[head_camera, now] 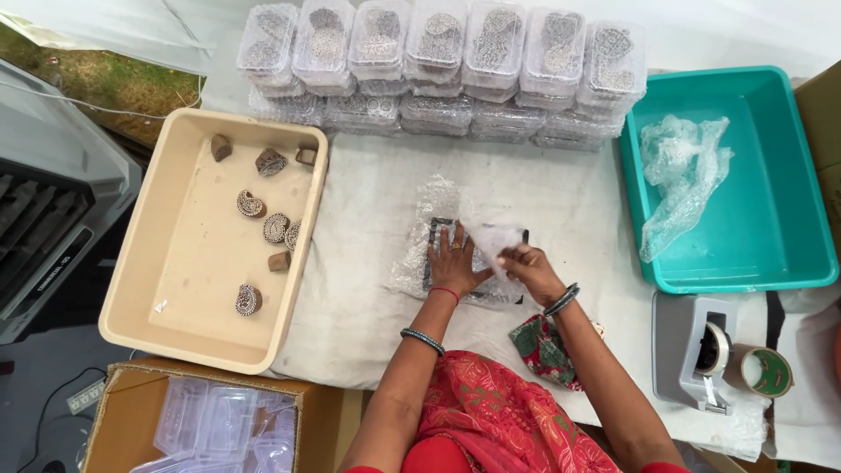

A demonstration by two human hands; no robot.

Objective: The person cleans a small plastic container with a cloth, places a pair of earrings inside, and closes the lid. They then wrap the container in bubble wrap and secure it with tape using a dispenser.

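Left hand (453,260) presses flat, fingers spread, on the bubble wrap (438,241) — right hand (528,265) pinches its edge.

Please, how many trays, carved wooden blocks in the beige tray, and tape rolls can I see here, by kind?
Trays: 2, the beige tray and the teal tray
Carved wooden blocks in the beige tray: 9
Tape rolls: 2, one in the tape dispenser, one loose tape roll
Total: 13

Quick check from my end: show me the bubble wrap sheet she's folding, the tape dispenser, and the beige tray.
bubble wrap sheet (438,200), head view: bare upper part, above the left hand.
tape dispenser (681,337), head view: flat grey top of the body.
beige tray (188,254), head view: bare floor, middle.
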